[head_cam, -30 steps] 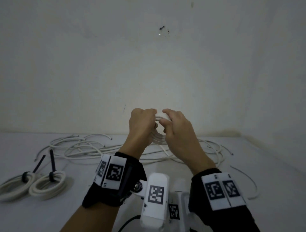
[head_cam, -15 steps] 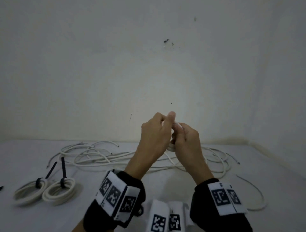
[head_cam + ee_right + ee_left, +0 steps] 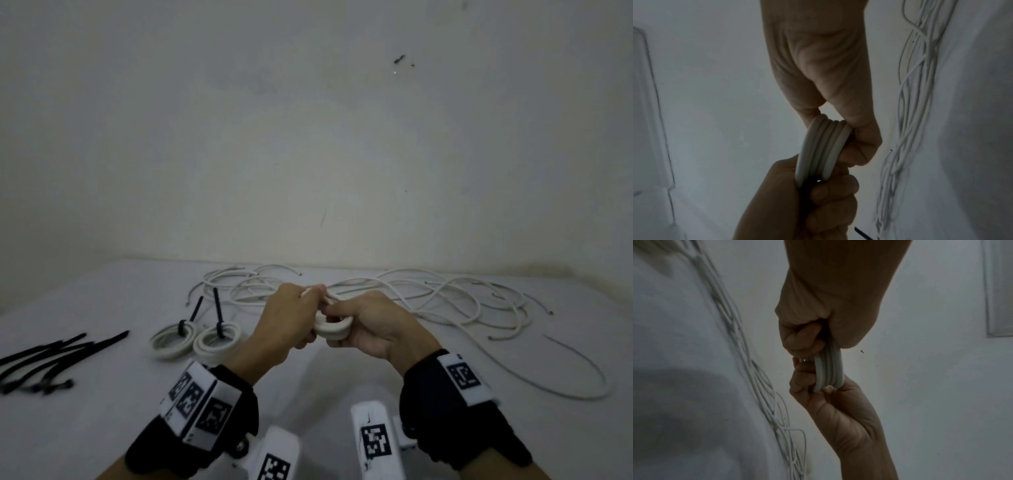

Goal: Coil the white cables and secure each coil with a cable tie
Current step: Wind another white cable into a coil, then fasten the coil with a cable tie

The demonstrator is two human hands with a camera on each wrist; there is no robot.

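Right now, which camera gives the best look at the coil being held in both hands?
The right wrist view: the coil fills the middle, its stacked loops distinct between the right hand and left hand. The left wrist view shows the loops smaller and dimmer. The head view shows only a bit of its ring shape between the fingers.

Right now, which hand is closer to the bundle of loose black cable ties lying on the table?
Left. The left hand grips the coil on the side towards the black cable ties, which lie further out to the left; the right hand grips the coil's far side.
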